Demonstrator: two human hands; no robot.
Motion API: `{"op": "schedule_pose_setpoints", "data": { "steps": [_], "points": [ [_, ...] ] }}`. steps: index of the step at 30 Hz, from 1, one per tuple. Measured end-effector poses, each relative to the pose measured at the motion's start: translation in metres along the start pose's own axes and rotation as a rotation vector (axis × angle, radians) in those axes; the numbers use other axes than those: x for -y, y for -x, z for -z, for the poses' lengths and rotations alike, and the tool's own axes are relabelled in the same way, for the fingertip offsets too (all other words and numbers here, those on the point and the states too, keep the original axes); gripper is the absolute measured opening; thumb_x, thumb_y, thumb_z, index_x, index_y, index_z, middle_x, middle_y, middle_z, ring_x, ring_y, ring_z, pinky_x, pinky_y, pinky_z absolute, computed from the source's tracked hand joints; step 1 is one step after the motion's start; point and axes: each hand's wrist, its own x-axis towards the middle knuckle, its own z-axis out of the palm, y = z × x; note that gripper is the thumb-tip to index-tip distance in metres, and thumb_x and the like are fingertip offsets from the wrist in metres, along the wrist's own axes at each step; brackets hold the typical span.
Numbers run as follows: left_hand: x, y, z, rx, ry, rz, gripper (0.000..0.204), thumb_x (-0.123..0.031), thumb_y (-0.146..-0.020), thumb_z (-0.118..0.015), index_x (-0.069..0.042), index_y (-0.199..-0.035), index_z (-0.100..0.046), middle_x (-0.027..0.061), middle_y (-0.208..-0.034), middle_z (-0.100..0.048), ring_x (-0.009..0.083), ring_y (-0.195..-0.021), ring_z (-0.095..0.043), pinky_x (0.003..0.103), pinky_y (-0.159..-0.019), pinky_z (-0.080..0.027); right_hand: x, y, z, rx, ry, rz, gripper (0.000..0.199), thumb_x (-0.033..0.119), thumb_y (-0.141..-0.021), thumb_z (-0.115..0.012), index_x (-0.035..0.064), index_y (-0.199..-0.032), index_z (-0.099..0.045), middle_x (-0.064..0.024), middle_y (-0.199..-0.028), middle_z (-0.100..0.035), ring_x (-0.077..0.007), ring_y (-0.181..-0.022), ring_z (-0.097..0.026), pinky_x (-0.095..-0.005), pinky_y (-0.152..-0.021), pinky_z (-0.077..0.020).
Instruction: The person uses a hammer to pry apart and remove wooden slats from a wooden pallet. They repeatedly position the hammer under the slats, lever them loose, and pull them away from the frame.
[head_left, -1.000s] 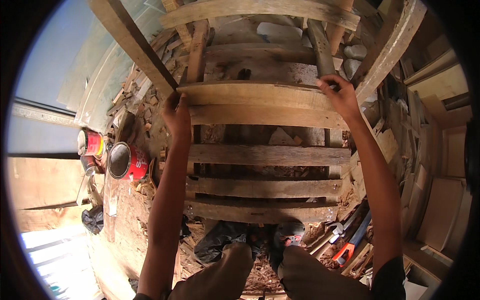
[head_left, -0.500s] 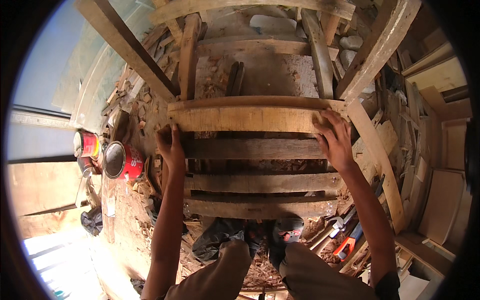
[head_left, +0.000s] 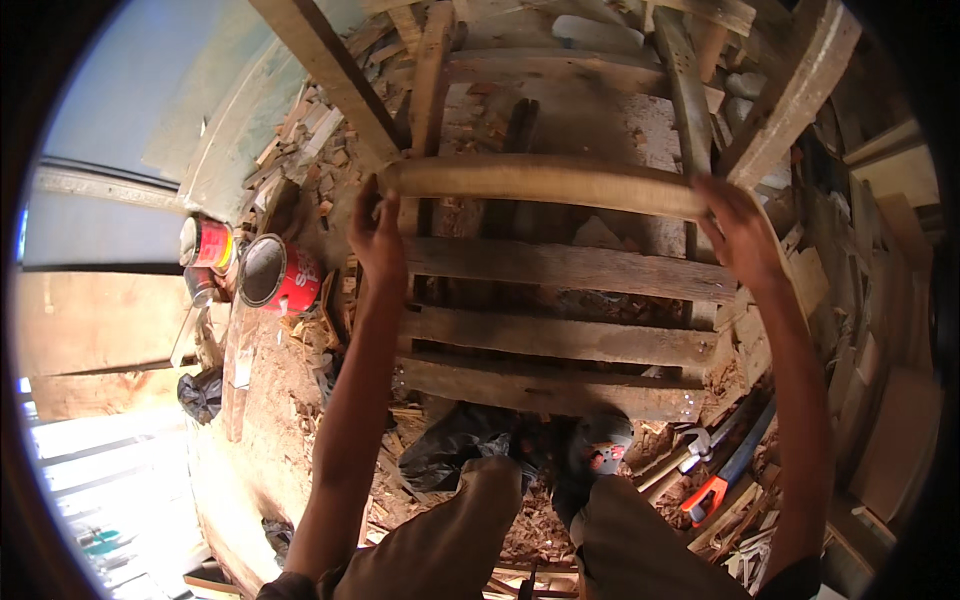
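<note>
A pale wooden slat [head_left: 545,183] spans between my hands, slightly blurred by motion. At its left end, my left hand [head_left: 380,238] has its fingers closed round the wood. My right hand [head_left: 742,232] grips the other end, its fingers smeared by movement. Below the slat is a wooden frame with several darker cross slats, the upper one [head_left: 570,265] crossing under my wrists. A middle slat [head_left: 560,338] and a lower slat [head_left: 550,390] lie nearer my legs, with gaps between them. Whether the held slat touches the frame's uprights is hard to tell.
Frame posts [head_left: 330,80] rise at the far left and far right [head_left: 795,95]. Red paint cans [head_left: 290,278] stand at the left. A claw hammer [head_left: 690,452] and an orange-handled saw [head_left: 706,498] lie by my right leg. Wood scraps [head_left: 310,150] litter the ground.
The slat has shifted away from the darker slats, widening the gap between them, with both hands moving along on its ends. My view has also shifted, so the scene sits differently.
</note>
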Motion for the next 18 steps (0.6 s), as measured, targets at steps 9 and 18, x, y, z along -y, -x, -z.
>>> {"op": "schedule_pose_setpoints", "data": {
  "steps": [9,18],
  "points": [
    [0.009,-0.063,-0.04,0.178,-0.219,-0.294,0.057,-0.022,-0.096,-0.066,0.005,-0.143,-0.048,0.0248,-0.138,-0.057,0.0321,-0.129,-0.057,0.04,-0.107,-0.043,-0.03,-0.046,-0.021,0.127,0.31,-0.132,0.036,0.008,-0.094,-0.061,-0.0013,-0.129,-0.057,-0.0197,-0.127,-0.06,-0.0367,-0.119,-0.059,-0.0436,-0.101,-0.0505],
    [0.024,-0.081,-0.027,0.204,-0.597,-0.297,0.056,-0.028,-0.095,-0.066,0.006,-0.137,-0.051,0.032,-0.123,-0.063,0.0395,-0.121,-0.061,0.043,-0.102,-0.047,0.015,-0.025,-0.024,-0.182,-0.075,-0.374,0.041,0.014,-0.096,-0.063,-0.002,-0.133,-0.053,-0.0227,-0.133,-0.055,-0.042,-0.122,-0.057,-0.0462,-0.103,-0.0493]
  ]
}}
